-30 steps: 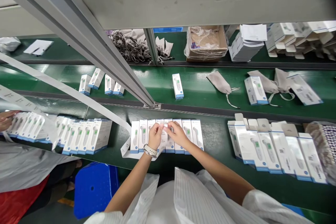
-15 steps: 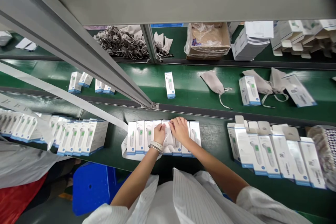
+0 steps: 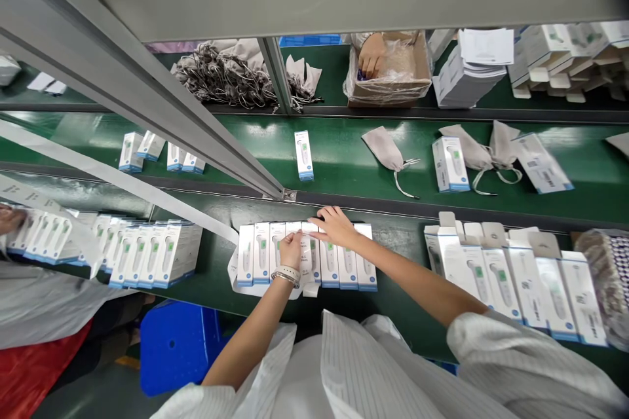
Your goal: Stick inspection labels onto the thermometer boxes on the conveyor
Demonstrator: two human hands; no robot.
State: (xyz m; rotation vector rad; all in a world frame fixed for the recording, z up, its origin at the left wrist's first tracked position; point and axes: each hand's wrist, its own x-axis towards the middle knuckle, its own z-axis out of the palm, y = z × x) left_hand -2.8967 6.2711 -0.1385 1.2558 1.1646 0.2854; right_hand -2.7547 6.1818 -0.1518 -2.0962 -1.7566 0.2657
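My left hand (image 3: 291, 250), with a pale band at the wrist, is closed on a white strip of printed labels (image 3: 305, 256). The strip lies over the middle of a row of white and blue thermometer boxes (image 3: 262, 255) and hangs slightly past their lower edge. My right hand (image 3: 337, 227) is over the upper part of the same row. Its thumb and forefinger point left at the top of the strip, their tips apart. Whether a small label sticks to a fingertip is too small to tell.
A green conveyor (image 3: 339, 157) beyond carries boxes and drawstring pouches (image 3: 384, 148). Open boxes (image 3: 525, 281) stand at right, more boxes (image 3: 152, 252) at left. A metal post (image 3: 236, 157) slants across. Another person's hand (image 3: 372, 55) is in a carton (image 3: 388, 95); one more (image 3: 10, 218) shows far left.
My right hand has turned, its fingers now reaching left over the strip, which shows more. Items on the conveyor have shifted left. Another person's hand has entered the carton; one has appeared far left.
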